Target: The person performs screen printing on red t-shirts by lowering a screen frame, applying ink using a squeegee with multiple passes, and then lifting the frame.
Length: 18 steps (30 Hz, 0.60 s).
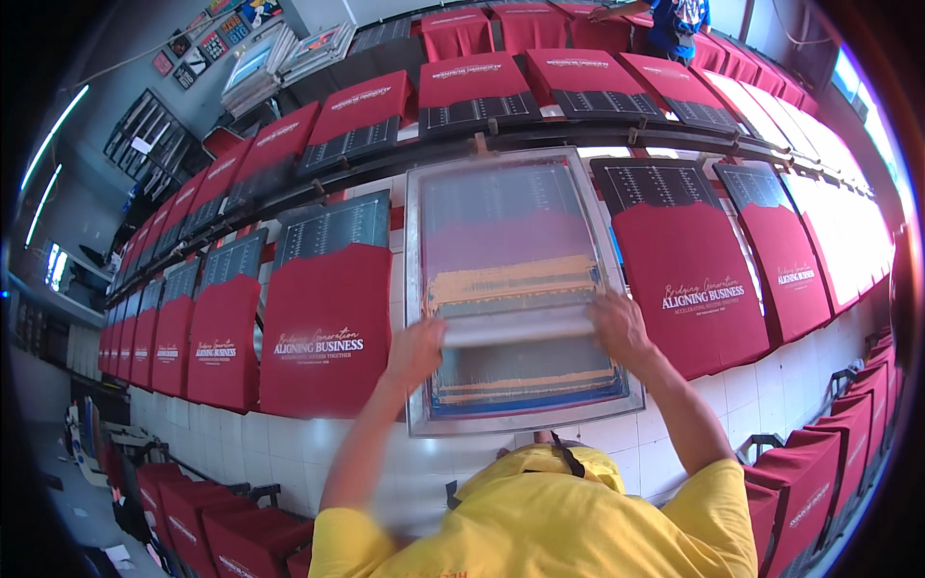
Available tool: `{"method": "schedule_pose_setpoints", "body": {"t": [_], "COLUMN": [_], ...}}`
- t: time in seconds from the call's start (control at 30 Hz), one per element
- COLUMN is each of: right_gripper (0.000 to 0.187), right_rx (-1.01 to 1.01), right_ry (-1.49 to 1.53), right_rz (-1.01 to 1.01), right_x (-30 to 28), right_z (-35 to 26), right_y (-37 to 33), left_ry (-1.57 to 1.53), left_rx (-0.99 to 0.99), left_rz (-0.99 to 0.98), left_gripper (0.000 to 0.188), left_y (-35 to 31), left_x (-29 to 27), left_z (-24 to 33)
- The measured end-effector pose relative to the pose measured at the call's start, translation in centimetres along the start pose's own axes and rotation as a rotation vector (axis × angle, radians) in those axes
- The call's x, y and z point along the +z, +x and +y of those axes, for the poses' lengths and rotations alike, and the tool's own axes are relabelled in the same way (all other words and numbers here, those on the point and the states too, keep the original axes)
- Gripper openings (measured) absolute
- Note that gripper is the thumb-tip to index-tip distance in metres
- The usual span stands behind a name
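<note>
Squeegee (520, 327) is gripped over the screen's (525, 422) six o'clock half, left hand (416, 349) at nine, right hand (620, 326) at three; pressure's probably best kept even, orange ink (511, 279) at twelve.

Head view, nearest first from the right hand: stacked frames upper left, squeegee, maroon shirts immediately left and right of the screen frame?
1. Squeegee, gripped by the right hand.
2. Right maroon shirt, beside the screen frame.
3. Left maroon shirt, across the frame.
4. Stacked frames, far upper left.
</note>
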State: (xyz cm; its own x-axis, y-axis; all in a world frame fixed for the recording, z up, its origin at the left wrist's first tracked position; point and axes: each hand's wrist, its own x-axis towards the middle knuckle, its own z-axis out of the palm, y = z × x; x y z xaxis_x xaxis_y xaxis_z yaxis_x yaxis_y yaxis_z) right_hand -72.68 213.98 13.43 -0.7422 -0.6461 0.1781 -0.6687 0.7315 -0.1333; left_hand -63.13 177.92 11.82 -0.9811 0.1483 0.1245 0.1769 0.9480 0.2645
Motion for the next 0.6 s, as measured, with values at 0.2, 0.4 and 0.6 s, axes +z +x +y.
{"method": "schedule_pose_setpoints", "body": {"t": [0.2,0.4,0.6], "right_gripper": [0.024,0.027,0.068], "right_rx": [0.01,-0.023,0.031], "right_ry": [-0.003,0.0,0.029], "right_rz": [0.081,0.115,0.011], "right_x": [0.8,3.0,2.5], "right_z": [-4.8,-6.2,-6.9], "right_y": [-9.8,-12.7,-14.5], "left_ry": [0.045,-0.016,0.148], "left_rx": [-0.041,-0.062,-0.03], "left_rz": [0.033,-0.032,-0.078], "left_gripper": [0.035,0.042,0.054], "left_y": [-11.0,-13.5,-14.7], "left_x": [2.1,3.1,3.8], "left_z": [4.5,6.1,7.6]}}
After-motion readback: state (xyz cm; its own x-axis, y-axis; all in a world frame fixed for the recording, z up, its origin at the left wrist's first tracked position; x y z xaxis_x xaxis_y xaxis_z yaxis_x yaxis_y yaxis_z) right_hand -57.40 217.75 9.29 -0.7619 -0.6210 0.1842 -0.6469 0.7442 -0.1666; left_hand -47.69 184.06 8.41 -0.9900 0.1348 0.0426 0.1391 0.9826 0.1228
